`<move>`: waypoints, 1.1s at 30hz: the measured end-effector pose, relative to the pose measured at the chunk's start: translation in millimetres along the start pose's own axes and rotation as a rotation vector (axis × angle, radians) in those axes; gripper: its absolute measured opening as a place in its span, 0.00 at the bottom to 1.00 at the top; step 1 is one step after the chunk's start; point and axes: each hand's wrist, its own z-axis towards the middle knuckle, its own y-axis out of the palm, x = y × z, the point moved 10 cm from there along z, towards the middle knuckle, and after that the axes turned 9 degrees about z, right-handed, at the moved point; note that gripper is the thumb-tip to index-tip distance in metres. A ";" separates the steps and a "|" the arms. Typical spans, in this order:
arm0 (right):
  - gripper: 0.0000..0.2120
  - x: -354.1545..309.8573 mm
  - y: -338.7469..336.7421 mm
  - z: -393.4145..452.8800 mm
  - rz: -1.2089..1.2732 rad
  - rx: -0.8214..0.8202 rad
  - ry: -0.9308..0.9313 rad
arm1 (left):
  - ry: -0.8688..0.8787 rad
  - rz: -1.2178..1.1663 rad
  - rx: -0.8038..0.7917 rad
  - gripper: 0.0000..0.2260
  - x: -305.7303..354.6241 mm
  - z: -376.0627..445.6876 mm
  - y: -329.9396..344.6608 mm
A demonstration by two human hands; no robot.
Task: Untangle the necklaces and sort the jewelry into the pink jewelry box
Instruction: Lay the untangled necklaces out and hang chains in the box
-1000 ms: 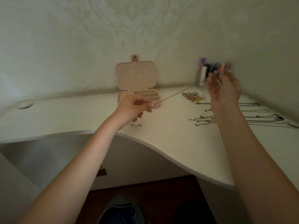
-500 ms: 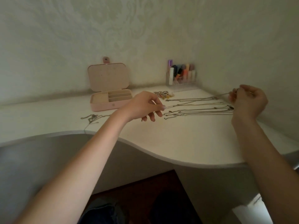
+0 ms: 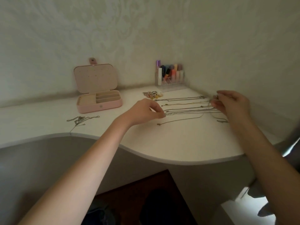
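With the left hand [image 3: 146, 111] and right hand [image 3: 230, 103] apparently pinching one chain's [image 3: 186, 109] ends, lay it taut and parallel, clear of its neighbours.

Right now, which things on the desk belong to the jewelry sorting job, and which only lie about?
Belong to the job:
- pink jewelry box, open
- straightened necklaces, laid in rows
- tangled chains
- pile of small jewelry
- left hand and right hand, at the chain ends

Just lying about:
- clear organizer with colourful tubes
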 end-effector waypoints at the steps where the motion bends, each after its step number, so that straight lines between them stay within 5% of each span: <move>1: 0.07 -1.8 10.4 -1.5 0.019 -0.052 0.012 | 0.018 -0.050 0.020 0.11 6.4 2.9 1.9; 6: 0.05 -14.6 61.4 -15.7 0.083 -0.275 0.065 | 0.010 -0.484 -0.020 0.29 49.6 18.6 31.5; 9: 0.05 -21.2 77.8 -18.6 0.104 -0.312 0.060 | 0.021 -0.631 -0.073 0.25 73.2 26.6 53.8; 11: 0.05 -28.1 64.7 -11.3 0.152 -0.178 0.018 | 0.014 -0.729 -0.056 0.18 73.8 26.4 57.1; 15: 0.05 -36.6 22.3 1.1 0.181 0.072 -0.024 | -0.030 -0.623 -0.064 0.10 48.5 19.9 51.9; 22: 0.05 -32.2 68.0 -16.7 0.225 -0.175 0.059 | 0.000 -0.528 -0.102 0.27 71.4 21.1 64.2; 25: 0.04 -34.7 81.2 -20.6 0.245 -0.222 0.087 | 0.067 -0.544 -0.116 0.12 94.9 21.4 70.6; 30: 0.05 -41.4 22.7 3.5 0.279 0.119 0.008 | 0.041 -0.553 -0.008 0.11 65.2 14.1 53.6; 33: 0.06 -40.9 -21.2 19.6 -0.065 0.221 -0.109 | 0.024 -0.478 0.018 0.12 38.9 5.6 35.6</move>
